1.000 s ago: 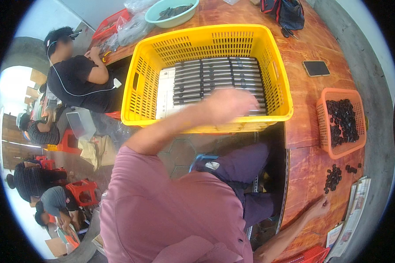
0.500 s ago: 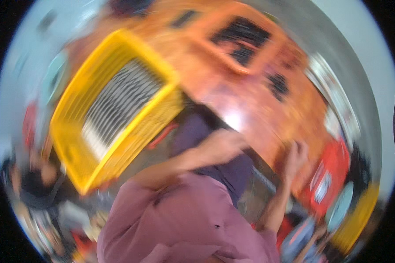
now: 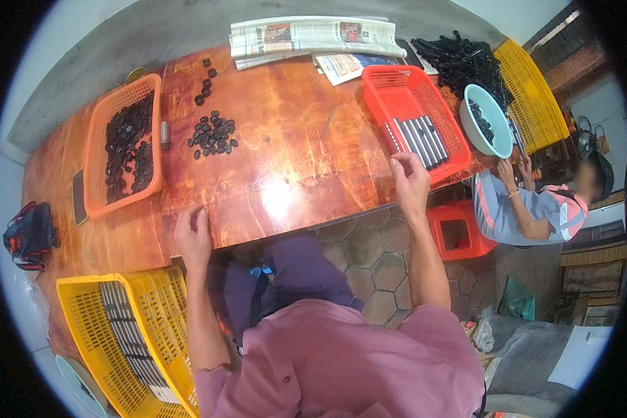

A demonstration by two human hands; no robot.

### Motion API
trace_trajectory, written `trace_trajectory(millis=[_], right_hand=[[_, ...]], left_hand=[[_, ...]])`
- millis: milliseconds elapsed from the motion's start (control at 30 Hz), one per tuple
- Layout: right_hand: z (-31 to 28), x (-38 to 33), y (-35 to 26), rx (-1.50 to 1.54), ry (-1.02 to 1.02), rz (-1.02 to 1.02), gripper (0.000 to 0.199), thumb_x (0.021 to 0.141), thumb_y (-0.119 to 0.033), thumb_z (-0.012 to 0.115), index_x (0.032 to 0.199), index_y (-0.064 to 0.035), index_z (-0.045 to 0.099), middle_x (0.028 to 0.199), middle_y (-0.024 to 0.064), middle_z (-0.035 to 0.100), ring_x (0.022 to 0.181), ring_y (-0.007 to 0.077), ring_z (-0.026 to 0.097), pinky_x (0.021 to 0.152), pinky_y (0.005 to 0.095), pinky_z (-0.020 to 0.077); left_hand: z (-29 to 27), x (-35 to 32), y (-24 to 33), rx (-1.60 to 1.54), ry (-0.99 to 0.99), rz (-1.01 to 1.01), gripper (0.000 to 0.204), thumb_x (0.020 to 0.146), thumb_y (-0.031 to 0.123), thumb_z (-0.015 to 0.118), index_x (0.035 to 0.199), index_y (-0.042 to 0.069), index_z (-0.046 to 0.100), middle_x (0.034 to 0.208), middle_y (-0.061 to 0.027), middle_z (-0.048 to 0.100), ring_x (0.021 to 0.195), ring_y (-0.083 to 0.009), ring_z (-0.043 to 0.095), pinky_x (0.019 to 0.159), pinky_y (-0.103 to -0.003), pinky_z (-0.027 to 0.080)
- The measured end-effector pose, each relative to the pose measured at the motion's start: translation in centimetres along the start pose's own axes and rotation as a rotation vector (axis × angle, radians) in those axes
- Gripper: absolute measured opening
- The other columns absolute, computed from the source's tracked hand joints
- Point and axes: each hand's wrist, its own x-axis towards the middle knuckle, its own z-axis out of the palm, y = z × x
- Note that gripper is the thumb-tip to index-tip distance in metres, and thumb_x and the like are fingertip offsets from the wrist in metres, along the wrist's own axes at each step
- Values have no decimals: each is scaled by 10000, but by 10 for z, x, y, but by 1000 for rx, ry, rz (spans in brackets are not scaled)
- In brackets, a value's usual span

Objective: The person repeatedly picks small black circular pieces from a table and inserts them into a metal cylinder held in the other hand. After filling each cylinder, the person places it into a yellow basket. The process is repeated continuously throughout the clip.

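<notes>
Tabletop (image 3: 279, 160): left of the red basket (image 3: 412, 90), a broad bare stretch gave you room to pass.
Thin rod (image 3: 328, 121): it lay in that stretch, a low obstacle left of the red basket.
Black pieces (image 3: 214, 134): heaped well left of the red basket, they blocked your low sweep.
Newspapers (image 3: 313, 42): behind and left of the red basket, they covered the far edge.
Blue bowl (image 3: 496, 148): just right of the red basket, it left you scant room.
Silver rods (image 3: 419, 139): inside the red basket, you could reach them from above.

The rods (image 3: 423, 139) are silver and black, their basket (image 3: 403, 97) red, the table (image 3: 292, 132) mottled orange-brown.
</notes>
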Motion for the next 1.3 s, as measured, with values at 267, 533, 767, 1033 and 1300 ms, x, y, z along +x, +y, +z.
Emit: trace_trajectory(millis=[267, 533, 767, 1033, 1300], right_hand=[[-42, 79, 9, -479, -39, -24, 274, 912, -233, 679, 1088, -28, 721, 1053, 207, 744, 985, 366, 720, 859, 455, 553], [-27, 111, 49, -810, -354, 271, 384, 794, -326, 711, 1074, -63, 725, 1070, 239, 741, 1060, 414, 701, 924, 501, 538], [-40, 102, 1, -755, -150, 206, 349, 809, -278, 684, 1044, -20, 690, 1032, 272, 729, 1013, 457, 697, 901, 536, 532], [21, 38, -77, -124, -17, -311, 362, 831, -68, 722, 1159, 14, 593, 1054, 187, 626, 990, 343, 642, 871, 427, 518], [162, -93, -127, 184, -385, -302, 373, 895, -51, 658, 1248, 0, 550, 1110, 237, 587, 1024, 437, 622, 869, 493, 516]], left_hand=[[-4, -5, 5, 44, -6, 93, 111, 955, 66, 668, 1016, -17, 709, 947, -156, 673, 904, -299, 660, 828, -377, 514], [-2, -6, 7, 2, 9, 103, 106, 954, 64, 671, 1014, -13, 711, 936, -151, 668, 878, -290, 655, 800, -360, 513], [-3, -7, 2, 30, 2, 97, 121, 948, 77, 679, 1020, -13, 714, 931, -151, 664, 891, -288, 652, 817, -373, 510], [13, -5, 53, -330, -194, -93, 308, 997, 140, 649, 1258, -24, 658, 1157, -129, 699, 1013, -210, 670, 889, -341, 549], [62, -1, 87, -1000, -277, -342, 454, 1039, 104, 603, 1452, -22, 464, 1278, -122, 632, 1117, -181, 648, 889, -328, 579]])
